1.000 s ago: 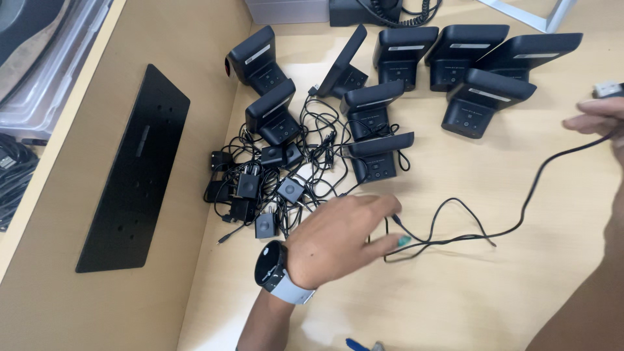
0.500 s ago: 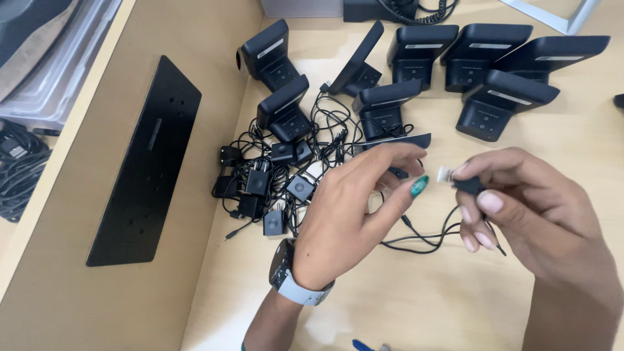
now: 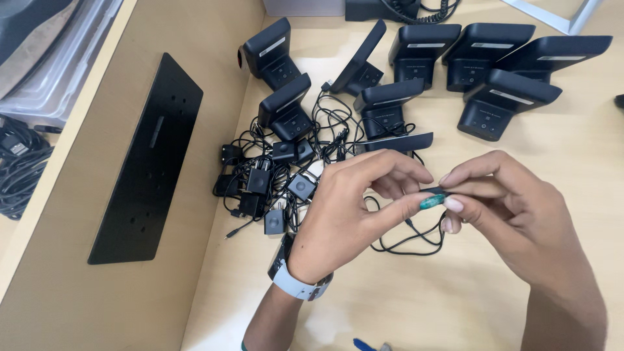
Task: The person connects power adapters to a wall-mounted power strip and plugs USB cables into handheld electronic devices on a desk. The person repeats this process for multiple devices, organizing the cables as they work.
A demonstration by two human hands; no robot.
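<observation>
Hands meet mid-tabletop [image 3: 390, 299]: left hand [image 3: 351, 214] and right hand [image 3: 513, 214] both pinch one black cable [image 3: 416, 244]; eight black docks [image 3: 383, 107] stand behind.

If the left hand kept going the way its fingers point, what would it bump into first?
Almost at once, the right hand: the left hand points rightward, and both already pinch the black cable there.

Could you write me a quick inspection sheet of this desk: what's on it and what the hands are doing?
Surface: light wooden desk.
Job's things: thin black cable, its end pinched between both hands.
Clutter: black stand devices; pile of black plug adapters; black plate.
Hands: left hand, watch on wrist, and right hand meet fingertip to fingertip.
Cables: tangled cords among adapters.
Surroundings: cable bundle off the desk.
</observation>
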